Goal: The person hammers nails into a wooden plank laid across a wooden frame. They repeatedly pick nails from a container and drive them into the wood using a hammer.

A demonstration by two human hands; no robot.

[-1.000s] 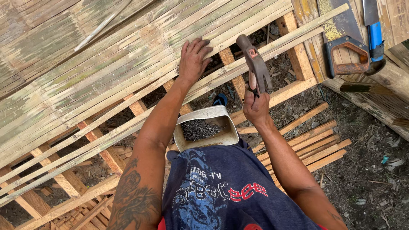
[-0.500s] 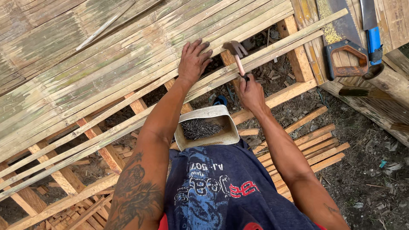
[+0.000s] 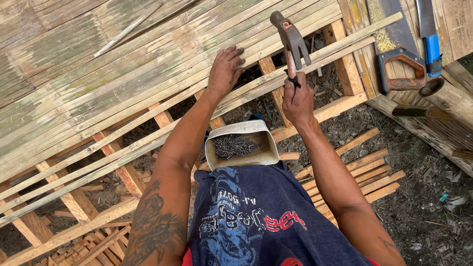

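My right hand [image 3: 297, 98] grips the handle of a rusty claw hammer [image 3: 290, 38], raised with its head above the bamboo slats. My left hand [image 3: 224, 70] lies flat on the bamboo slats [image 3: 148, 74], fingers spread, pressing a long strip against the wooden frame [image 3: 345, 69]. Whether a nail sits under its fingers I cannot tell. Close to my body, between my arms, rests a pale rectangular container [image 3: 241, 145] holding several dark nails.
A handsaw with a wooden grip [image 3: 400, 69] and a blue-handled tool [image 3: 431, 47] lie on boards at the upper right. A bamboo pole [image 3: 448, 98] sits beside them. Stacked wood strips [image 3: 364, 172] lie on the dirt ground at right.
The hammer came down onto the slats half a second ago and is now lifted again. My left hand has stayed pressed on the bamboo.
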